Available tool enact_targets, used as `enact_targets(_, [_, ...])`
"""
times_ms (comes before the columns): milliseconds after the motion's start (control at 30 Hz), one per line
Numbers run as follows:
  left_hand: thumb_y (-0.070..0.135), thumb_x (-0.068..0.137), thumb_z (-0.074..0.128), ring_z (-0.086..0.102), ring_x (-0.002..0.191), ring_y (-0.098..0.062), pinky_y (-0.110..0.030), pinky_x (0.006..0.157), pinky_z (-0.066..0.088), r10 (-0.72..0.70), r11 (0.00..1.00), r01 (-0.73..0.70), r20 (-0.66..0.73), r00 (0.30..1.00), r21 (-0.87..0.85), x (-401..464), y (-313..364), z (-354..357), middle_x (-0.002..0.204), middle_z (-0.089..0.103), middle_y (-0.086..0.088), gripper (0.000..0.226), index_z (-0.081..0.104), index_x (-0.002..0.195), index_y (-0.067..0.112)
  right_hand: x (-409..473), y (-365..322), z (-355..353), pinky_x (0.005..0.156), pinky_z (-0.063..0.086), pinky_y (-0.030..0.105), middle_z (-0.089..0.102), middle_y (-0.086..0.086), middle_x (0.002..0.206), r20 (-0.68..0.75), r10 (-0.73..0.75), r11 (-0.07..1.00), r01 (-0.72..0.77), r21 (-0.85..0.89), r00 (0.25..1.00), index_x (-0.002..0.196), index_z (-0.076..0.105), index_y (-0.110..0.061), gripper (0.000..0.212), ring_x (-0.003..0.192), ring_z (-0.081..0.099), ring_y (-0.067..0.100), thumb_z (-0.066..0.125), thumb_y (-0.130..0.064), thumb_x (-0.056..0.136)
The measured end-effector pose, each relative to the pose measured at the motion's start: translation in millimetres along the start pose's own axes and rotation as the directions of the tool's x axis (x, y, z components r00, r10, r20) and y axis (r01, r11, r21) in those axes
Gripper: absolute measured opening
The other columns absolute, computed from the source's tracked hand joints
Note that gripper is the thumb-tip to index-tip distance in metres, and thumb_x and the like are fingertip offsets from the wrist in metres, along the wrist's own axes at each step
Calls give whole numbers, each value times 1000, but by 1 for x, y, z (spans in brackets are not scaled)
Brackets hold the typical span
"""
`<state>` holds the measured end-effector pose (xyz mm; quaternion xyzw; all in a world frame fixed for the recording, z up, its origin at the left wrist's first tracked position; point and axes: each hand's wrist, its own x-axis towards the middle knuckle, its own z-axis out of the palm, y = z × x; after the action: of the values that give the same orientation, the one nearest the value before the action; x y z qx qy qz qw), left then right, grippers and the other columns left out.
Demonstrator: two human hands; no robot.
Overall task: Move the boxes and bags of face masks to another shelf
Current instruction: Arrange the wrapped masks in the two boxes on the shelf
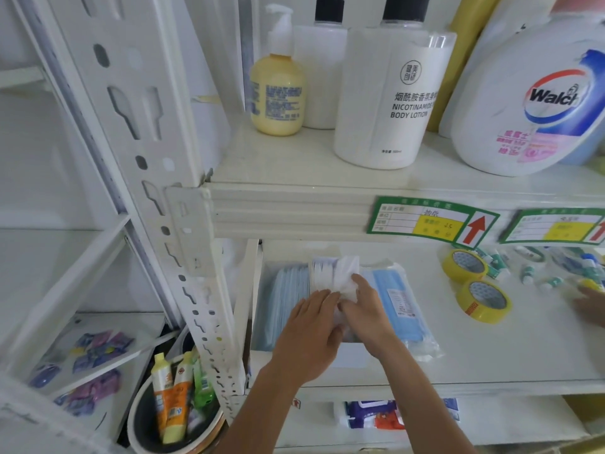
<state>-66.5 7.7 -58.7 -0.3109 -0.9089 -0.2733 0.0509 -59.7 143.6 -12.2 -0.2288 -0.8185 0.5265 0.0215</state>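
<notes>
On the middle shelf [491, 348] lie clear bags of blue face masks: one at the left [284, 299], one at the right [406, 309]. Between them sits a white crinkled bag of masks [334, 273], standing over a pale box [353, 355] whose front shows below my hands. My left hand [311, 332] rests flat on the white bag's near end, fingers together. My right hand [366, 306] pinches the white bag's plastic from the right side. Both forearms reach in from the bottom of the view.
Two yellow tape rolls [481, 299] and small tubes [540, 273] lie right of the masks. Another person's fingers [589, 306] show at the right edge. Lotion bottles [389, 93] and a detergent jug [530, 103] fill the upper shelf. A white upright [183, 224] stands left; a bucket of bottles [176, 414] below.
</notes>
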Motion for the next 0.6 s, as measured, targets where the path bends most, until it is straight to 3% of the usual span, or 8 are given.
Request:
enact_targets(67, [40,100,37,20,152,-18,-35,124,9,21,999,-23,43,999,47,0,-1,1,163,29,5,55,30,152,25,-4,3,-3,86,57,41,46,0,141,31,14,998,-15,58,999,153,30,-27,66,123,51,24,54,-11,94])
enact_targets(133, [43,100,30,16,154,-21,-42,125,11,28,991,-39,86,996,125,0,0,3,163,30,7,53,37,149,27,-6,5,-7,72,56,31,48,0,133,24,8,998,-9,54,1000,153,30,-28,67,114,53,23,53,-8,94])
enact_targets(267, [48,98,19,17,153,-24,-44,125,12,4,971,-27,95,995,237,0,1,3,160,36,3,58,58,130,21,-4,4,-17,72,37,29,49,7,110,-121,-97,963,62,-262,988,154,28,-21,70,91,45,22,44,1,89])
enact_targets(367, [49,100,24,14,154,-23,-42,126,8,-21,973,-5,111,994,231,2,-1,3,160,33,2,53,55,133,22,-3,-4,-16,69,37,31,43,6,104,18,-86,905,86,-417,996,148,30,-19,63,87,44,23,42,-2,89])
enact_targets(467, [47,102,30,15,154,-21,-40,126,7,-27,979,5,107,994,205,1,1,2,160,34,3,51,49,143,25,-2,-14,-7,58,36,24,44,8,108,169,-32,911,98,-401,985,150,28,-21,62,83,49,20,42,-8,91])
enact_targets(600, [46,102,35,22,152,-20,-38,125,11,10,982,-22,67,998,186,0,1,1,157,41,4,50,49,145,26,-2,-11,3,82,49,33,53,17,128,200,-31,923,104,-369,979,156,20,-20,68,102,54,28,40,-6,93])
